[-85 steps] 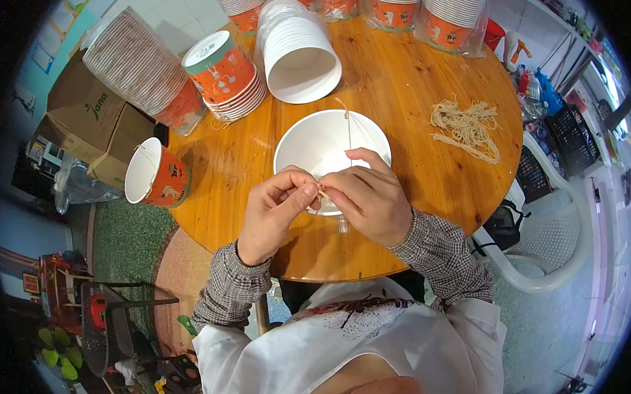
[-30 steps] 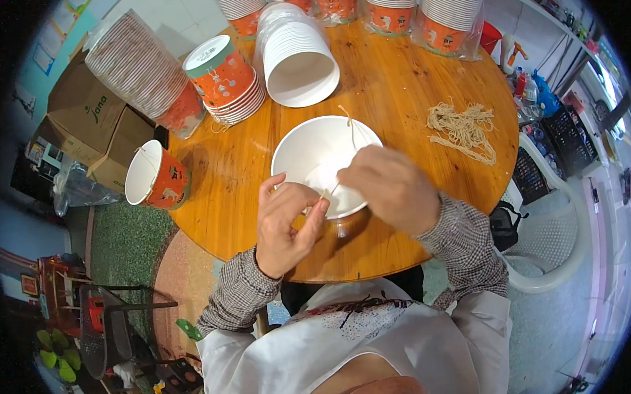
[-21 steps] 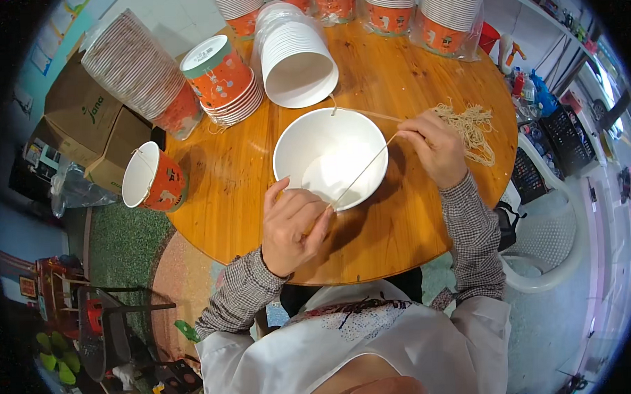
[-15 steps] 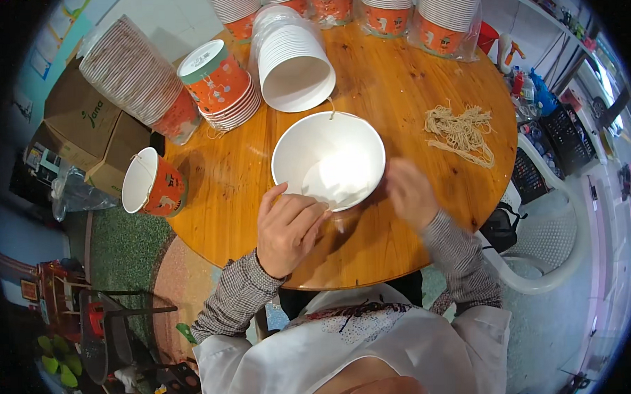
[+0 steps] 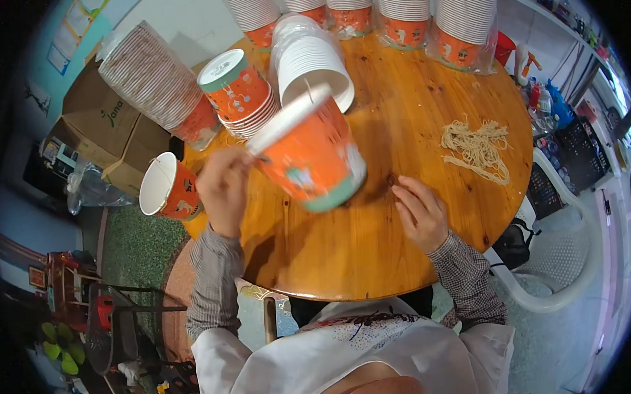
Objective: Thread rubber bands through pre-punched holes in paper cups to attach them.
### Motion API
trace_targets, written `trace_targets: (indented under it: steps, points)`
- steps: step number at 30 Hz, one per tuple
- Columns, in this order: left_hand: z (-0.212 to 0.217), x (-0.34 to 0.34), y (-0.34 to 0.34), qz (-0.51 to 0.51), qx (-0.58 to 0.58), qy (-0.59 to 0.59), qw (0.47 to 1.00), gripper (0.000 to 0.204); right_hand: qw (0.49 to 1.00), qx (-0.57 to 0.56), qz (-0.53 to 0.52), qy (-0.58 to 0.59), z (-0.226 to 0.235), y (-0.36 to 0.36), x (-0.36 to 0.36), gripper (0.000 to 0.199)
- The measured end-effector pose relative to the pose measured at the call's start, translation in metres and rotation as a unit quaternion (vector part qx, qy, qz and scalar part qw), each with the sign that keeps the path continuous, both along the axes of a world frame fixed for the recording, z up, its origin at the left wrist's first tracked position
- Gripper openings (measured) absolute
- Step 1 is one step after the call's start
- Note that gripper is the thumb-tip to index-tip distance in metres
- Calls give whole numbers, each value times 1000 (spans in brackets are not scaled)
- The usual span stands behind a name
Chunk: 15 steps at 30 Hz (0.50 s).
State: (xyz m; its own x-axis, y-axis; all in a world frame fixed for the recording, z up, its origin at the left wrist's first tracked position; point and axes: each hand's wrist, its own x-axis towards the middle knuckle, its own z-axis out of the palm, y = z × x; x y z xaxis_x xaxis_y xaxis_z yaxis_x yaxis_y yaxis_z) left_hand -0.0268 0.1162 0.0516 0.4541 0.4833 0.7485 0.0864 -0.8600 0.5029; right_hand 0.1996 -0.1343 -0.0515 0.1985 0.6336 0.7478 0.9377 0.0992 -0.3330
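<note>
My left hand pinches the rim of an orange paper bucket with a white inside and a green band round its base. The bucket is tilted over the table, its mouth toward the upper left, and slightly blurred. A bit of string shows at its far rim. My right hand is over the wood to the right of the bucket, fingers stretched and holding nothing. On the left table edge lies another paper bucket with string across its mouth. A heap of tan string rests at the right.
Wrapped stacks of paper buckets stand along the far edge of the round wooden table. A nested stack lies on its side. Upside-down buckets and a tall leaning stack are at the left, by a cardboard box.
My left hand has moved left and up, tipping the bucket from mouth-up onto its side. My right hand has come away from the bucket and lowered. The whole view has shifted slightly.
</note>
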Motion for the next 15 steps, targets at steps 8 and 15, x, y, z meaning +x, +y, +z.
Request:
trace_targets:
  steps: [8, 15]
  points:
    - [1, 53, 214, -215, -391, -351, 823, 13, 996, -52, -4, 68, -14, 4, -1, 25]
    - [-73, 70, 273, -104, -607, -327, 717, 18, 989, -86, 6, 120, -26, 5, 2, 24]
